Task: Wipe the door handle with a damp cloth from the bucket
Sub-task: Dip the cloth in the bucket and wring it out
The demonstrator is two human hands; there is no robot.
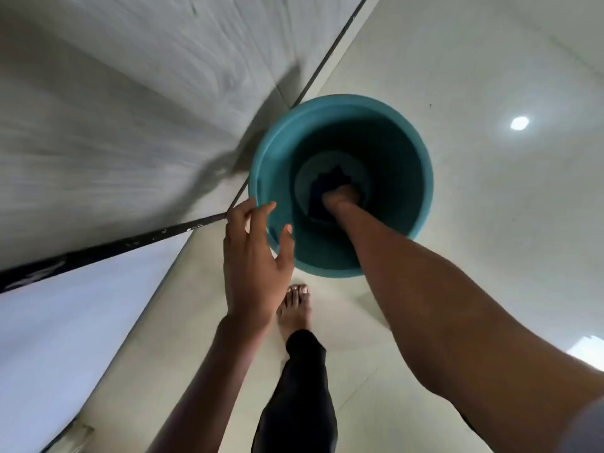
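Note:
A teal bucket stands on the pale tiled floor, seen from straight above. At its bottom lies a dark blue cloth. My right hand reaches deep into the bucket and its fingers are closed on the cloth. My left hand hovers at the bucket's near left rim with its fingers spread, holding nothing. The door handle is out of view.
A grey wood-grain door or panel fills the upper left, with a dark strip along its base. A pale blue-white surface lies at the lower left. My bare foot and dark trouser leg stand just behind the bucket.

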